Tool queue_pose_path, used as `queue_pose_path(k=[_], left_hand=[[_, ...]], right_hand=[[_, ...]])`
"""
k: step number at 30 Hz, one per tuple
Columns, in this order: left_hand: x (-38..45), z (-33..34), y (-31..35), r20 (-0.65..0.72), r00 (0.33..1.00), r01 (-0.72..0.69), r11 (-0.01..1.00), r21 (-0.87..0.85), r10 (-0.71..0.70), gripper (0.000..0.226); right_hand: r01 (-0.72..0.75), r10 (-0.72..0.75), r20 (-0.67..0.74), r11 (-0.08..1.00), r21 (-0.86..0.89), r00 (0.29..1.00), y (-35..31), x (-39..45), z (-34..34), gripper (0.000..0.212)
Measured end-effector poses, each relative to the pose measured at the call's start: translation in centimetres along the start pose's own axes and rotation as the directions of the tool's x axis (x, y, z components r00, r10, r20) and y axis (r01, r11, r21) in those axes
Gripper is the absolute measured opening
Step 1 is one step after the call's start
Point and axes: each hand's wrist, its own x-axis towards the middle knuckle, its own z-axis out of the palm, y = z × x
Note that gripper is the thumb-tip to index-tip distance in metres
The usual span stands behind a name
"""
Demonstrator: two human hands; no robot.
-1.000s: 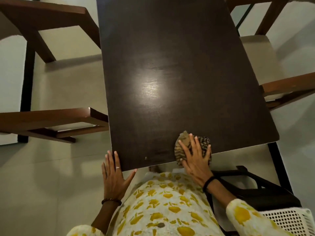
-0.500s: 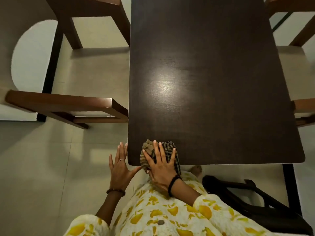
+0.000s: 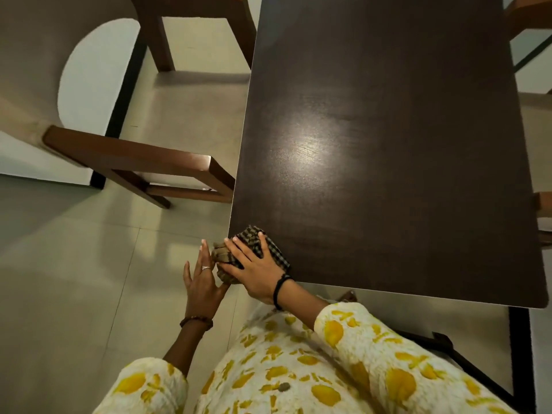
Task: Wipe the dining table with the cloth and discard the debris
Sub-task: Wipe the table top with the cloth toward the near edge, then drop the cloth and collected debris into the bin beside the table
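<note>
Cloth (image 3: 252,245) now at table (image 3: 388,144) corner, overhanging beside left hand (image 3: 200,283)

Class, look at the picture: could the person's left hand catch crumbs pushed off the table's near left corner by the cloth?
Probably yes. The left hand sits open just off the table corner, beside the cloth under the right hand, with nothing between them.

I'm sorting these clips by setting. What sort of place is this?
Most likely a home dining area: a long dark dining table, wooden chairs drawn up along its sides, and a pale tiled floor. The right hand presses a checked cloth at the table's corner.
</note>
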Motion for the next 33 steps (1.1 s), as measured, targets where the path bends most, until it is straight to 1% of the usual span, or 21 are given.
queue_pose_path(k=[2, 5, 6, 9, 11, 13, 15, 16, 18, 19, 20, 21, 23, 24, 27, 30, 33], left_hand=[[-0.7, 0.0, 0.1, -0.006, 1.000, 0.000, 1.000, 0.030, 0.000, 0.114], [-1.6, 0.6, 0.5, -0.018, 1.000, 0.018, 0.994, 0.110, -0.016, 0.094], [-2.0, 0.9, 0.9, -0.027, 0.999, 0.038, 0.993, 0.115, -0.035, 0.092], [-3.2, 1.9, 3.1, -0.035, 0.997, 0.076, 0.994, 0.078, -0.074, 0.097], [-4.1, 2.7, 4.5, -0.017, 0.999, 0.050, 0.997, 0.067, -0.049, 0.101], [-4.9, 3.6, 6.1, 0.034, 0.999, 0.018, 0.998, 0.061, -0.020, 0.110], [-5.5, 4.5, 7.7, 0.072, 0.997, 0.007, 0.997, 0.072, -0.012, 0.118], [-5.8, 4.9, 8.7, 0.095, 0.996, -0.005, 0.997, 0.078, -0.002, 0.117], [-6.0, 5.8, 11.1, 0.129, 0.991, -0.050, 0.995, 0.081, 0.039, 0.103], [-5.9, 6.4, 12.4, 0.145, 0.987, -0.084, 0.993, 0.080, 0.072, 0.101], [-5.7, 7.0, 13.5, 0.162, 0.981, -0.123, 0.989, 0.080, 0.109, 0.105], [-5.5, 7.7, 14.9, 0.183, 0.970, -0.178, 0.981, 0.080, 0.161, 0.115], [-5.2, 9.1, 17.6, 0.228, 0.937, -0.290, 0.952, 0.093, 0.263, 0.132], [-5.0, 9.8, 19.0, 0.258, 0.916, -0.340, 0.935, 0.100, 0.306, 0.135], [-4.8, 11.6, 22.6, 0.348, 0.838, -0.491, 0.860, 0.141, 0.421, 0.135], [-4.4, 13.2, 25.4, 0.437, 0.758, -0.599, 0.783, 0.170, 0.485, 0.136], [-3.9, 14.4, 27.9, 0.494, 0.706, -0.652, 0.738, 0.175, 0.507, 0.133]], right_hand=[[0.089, -0.089, -0.020, 0.996, -0.001, 0.996, 0.5, -0.7, 0.3, 0.061], [0.217, -0.217, -0.037, 0.976, 0.001, 0.975, 2.0, -2.3, 0.5, 0.063], [0.241, -0.241, -0.037, 0.970, 0.022, 0.970, 2.6, -3.0, 0.4, 0.062], [0.251, -0.250, -0.020, 0.961, 0.113, 0.968, 3.9, -5.2, 0.2, 0.053], [0.235, -0.237, 0.000, 0.962, 0.142, 0.971, 4.8, -7.0, -0.1, 0.047], [0.210, -0.218, 0.030, 0.963, 0.170, 0.975, 5.9, -9.2, -0.6, 0.041], [0.167, -0.184, 0.064, 0.965, 0.204, 0.981, 7.0, -11.4, -1.1, 0.038], [0.138, -0.158, 0.081, 0.967, 0.214, 0.984, 7.6, -12.7, -1.2, 0.038], [0.077, -0.104, 0.108, 0.970, 0.229, 0.989, 8.9, -15.4, -1.1, 0.041], [0.046, -0.074, 0.110, 0.970, 0.239, 0.991, 9.7, -16.8, -0.9, 0.043], [0.015, -0.044, 0.110, 0.967, 0.254, 0.993, 10.3, -18.0, -0.7, 0.045], [-0.017, -0.011, 0.103, 0.964, 0.264, 0.995, 11.1, -19.5, -0.4, 0.046], [-0.078, 0.056, 0.087, 0.960, 0.270, 0.995, 12.4, -22.3, 0.1, 0.047], [-0.114, 0.094, 0.085, 0.955, 0.275, 0.992, 13.1, -23.7, 0.2, 0.047], [-0.228, 0.211, 0.087, 0.923, 0.310, 0.974, 15.0, -28.0, 0.6, 0.047], [-0.337, 0.332, 0.074, 0.876, 0.345, 0.940, 16.9, -32.0, 0.5, 0.046], [-0.478, 0.495, 0.059, 0.793, 0.378, 0.867, 18.8, -35.3, 0.5, 0.052]])
